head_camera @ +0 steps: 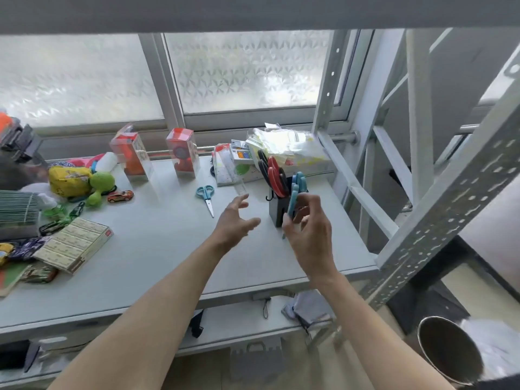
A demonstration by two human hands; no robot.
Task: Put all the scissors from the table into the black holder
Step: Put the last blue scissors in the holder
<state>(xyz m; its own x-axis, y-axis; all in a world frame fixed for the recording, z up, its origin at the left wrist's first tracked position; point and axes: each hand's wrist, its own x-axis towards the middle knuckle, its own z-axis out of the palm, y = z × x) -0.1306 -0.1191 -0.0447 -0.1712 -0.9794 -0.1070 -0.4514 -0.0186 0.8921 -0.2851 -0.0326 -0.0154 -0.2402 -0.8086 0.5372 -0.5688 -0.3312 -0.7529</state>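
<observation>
The black holder (275,213) stands at the right of the grey table (157,249). Red-handled and black-handled scissors (274,175) and a blue-handled pair (300,181) stick up out of it. My right hand (308,229) is shut on another blue-handled pair of scissors (292,199), held upright against the holder's front, its tip below my fingers. My left hand (235,220) hovers open over the table, left of the holder. A small blue-handled pair of scissors (206,197) lies flat on the table beyond my left hand.
Toys, a toy car (120,196), clear boxes (183,153) and a tan carton (74,244) crowd the left and back. A clear ruler (240,187) lies near the holder. Metal rack posts (439,209) rise at the right. A steel bin (447,350) stands below.
</observation>
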